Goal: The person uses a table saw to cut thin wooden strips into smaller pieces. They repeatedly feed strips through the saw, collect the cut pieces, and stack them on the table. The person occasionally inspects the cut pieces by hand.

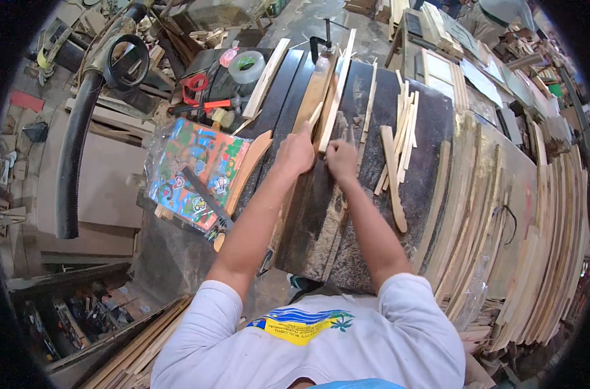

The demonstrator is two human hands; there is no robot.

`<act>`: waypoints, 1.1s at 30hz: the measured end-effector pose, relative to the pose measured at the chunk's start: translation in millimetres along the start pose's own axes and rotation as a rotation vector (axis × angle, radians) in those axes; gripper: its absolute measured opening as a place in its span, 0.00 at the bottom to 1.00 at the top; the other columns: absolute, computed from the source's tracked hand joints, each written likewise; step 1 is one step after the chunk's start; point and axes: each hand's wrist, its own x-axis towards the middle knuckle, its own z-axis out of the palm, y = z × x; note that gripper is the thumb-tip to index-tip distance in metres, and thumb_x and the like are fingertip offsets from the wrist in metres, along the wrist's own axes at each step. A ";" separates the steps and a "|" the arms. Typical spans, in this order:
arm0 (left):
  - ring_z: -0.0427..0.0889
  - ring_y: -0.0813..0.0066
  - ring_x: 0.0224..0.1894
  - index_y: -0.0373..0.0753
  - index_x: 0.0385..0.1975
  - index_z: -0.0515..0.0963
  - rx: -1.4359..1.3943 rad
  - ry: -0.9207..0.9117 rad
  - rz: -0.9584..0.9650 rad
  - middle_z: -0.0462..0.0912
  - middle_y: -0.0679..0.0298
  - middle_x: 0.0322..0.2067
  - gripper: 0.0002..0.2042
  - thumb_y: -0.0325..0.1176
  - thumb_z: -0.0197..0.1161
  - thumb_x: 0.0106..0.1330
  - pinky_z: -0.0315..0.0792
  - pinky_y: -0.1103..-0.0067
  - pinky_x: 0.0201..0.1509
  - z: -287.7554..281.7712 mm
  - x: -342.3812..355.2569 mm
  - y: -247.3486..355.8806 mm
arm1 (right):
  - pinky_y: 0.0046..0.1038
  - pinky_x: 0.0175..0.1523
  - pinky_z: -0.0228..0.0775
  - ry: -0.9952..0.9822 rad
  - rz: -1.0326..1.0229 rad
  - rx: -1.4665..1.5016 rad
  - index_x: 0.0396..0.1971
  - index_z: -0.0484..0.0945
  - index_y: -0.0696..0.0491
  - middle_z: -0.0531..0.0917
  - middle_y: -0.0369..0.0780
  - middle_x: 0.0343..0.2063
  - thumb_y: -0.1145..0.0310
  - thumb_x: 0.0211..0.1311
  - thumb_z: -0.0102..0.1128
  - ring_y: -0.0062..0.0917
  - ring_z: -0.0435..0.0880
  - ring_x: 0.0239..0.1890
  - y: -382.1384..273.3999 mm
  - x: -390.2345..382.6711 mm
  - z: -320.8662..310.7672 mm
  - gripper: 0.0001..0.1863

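Observation:
A long pale wood strip (338,97) lies lengthwise on the dark saw table (431,110), beside a brown wooden board (313,91). My right hand (342,159) is closed in a fist at the strip's near end, its thumb side against the wood. To its left, my left hand (296,153) is closed, with a short thin wood stick (316,114) jutting forward from its fingers. A black clamp (321,45) stands at the far end of the board. Sawdust covers the table's near part.
Thin offcuts (406,129) and a shaped wooden stick (392,181) lie right of my hands. Colourful printed plastic sheeting (194,168), a curved wood piece (249,172) and a tape roll (246,67) are on the left. Long boards (535,246) are stacked at right; a black hose (78,155) hangs at left.

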 end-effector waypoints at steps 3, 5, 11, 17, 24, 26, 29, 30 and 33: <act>0.85 0.30 0.45 0.31 0.71 0.63 -0.057 0.136 0.027 0.84 0.31 0.38 0.28 0.27 0.54 0.70 0.77 0.47 0.52 -7.1 9.0 0.4 | 0.30 0.36 0.83 -0.062 0.235 0.228 0.43 0.87 0.60 0.90 0.44 0.27 0.70 0.70 0.59 0.25 0.92 0.29 -3.8 -39.0 -13.5 0.11; 0.86 0.33 0.46 0.31 0.73 0.62 -0.154 0.240 0.037 0.86 0.33 0.41 0.29 0.26 0.53 0.70 0.77 0.48 0.53 -21.1 5.8 9.1 | 0.29 0.34 0.83 -0.003 0.284 0.301 0.43 0.86 0.61 0.90 0.44 0.27 0.71 0.71 0.59 0.23 0.92 0.29 0.0 -50.3 -22.0 0.11; 0.83 0.30 0.42 0.33 0.74 0.62 -0.264 0.339 0.093 0.84 0.32 0.38 0.28 0.29 0.51 0.73 0.75 0.48 0.47 -30.5 -49.1 -11.8 | 0.36 0.45 0.82 0.003 0.211 0.112 0.45 0.86 0.59 0.90 0.46 0.34 0.62 0.68 0.66 0.34 0.91 0.37 8.5 -20.4 -28.0 0.16; 0.83 0.31 0.46 0.35 0.76 0.61 -0.417 0.283 -0.033 0.82 0.29 0.43 0.30 0.28 0.51 0.73 0.75 0.50 0.53 -38.2 -140.4 -24.4 | 0.47 0.56 0.79 -0.102 0.302 -0.180 0.45 0.85 0.59 0.88 0.57 0.43 0.48 0.58 0.74 0.53 0.87 0.50 -71.6 -8.0 -45.7 0.28; 0.85 0.57 0.37 0.33 0.72 0.63 -0.671 0.243 -0.173 0.83 0.45 0.37 0.27 0.25 0.49 0.72 0.78 0.65 0.43 -32.9 -215.0 -48.9 | 0.50 0.54 0.80 -0.169 0.220 -0.200 0.39 0.84 0.66 0.87 0.62 0.41 0.55 0.59 0.67 0.57 0.87 0.48 -48.8 -69.6 -40.3 0.24; 0.78 0.80 0.29 0.34 0.64 0.71 -0.994 0.179 -0.268 0.79 0.60 0.32 0.21 0.24 0.49 0.71 0.76 0.79 0.34 -32.6 -243.2 -52.6 | 0.50 0.52 0.80 -0.310 0.206 -0.222 0.37 0.83 0.65 0.87 0.62 0.40 0.54 0.58 0.71 0.57 0.87 0.47 -47.3 -116.8 -45.5 0.25; 0.77 0.86 0.30 0.35 0.55 0.70 -1.309 0.303 -0.190 0.76 0.67 0.26 0.13 0.22 0.51 0.73 0.76 0.84 0.37 -7.1 -283.6 -63.8 | 0.51 0.50 0.80 -0.415 0.208 -0.243 0.40 0.80 0.64 0.87 0.61 0.40 0.53 0.57 0.74 0.57 0.87 0.45 -62.6 -171.3 -67.2 0.27; 0.75 0.84 0.28 0.37 0.49 0.71 -1.220 0.284 -0.220 0.73 0.72 0.23 0.08 0.24 0.55 0.73 0.73 0.84 0.35 -2.7 -296.0 -71.6 | 0.51 0.50 0.80 -0.319 0.200 -0.236 0.41 0.79 0.63 0.87 0.60 0.40 0.52 0.57 0.76 0.56 0.87 0.45 -66.2 -166.7 -60.9 0.28; 0.75 0.81 0.28 0.37 0.45 0.75 -1.067 0.094 -0.296 0.77 0.71 0.25 0.07 0.28 0.60 0.71 0.73 0.81 0.34 3.3 -325.4 -69.9 | 0.49 0.51 0.80 -0.040 0.119 -0.210 0.40 0.79 0.62 0.88 0.57 0.37 0.53 0.53 0.77 0.53 0.88 0.43 -57.7 -152.4 -50.2 0.28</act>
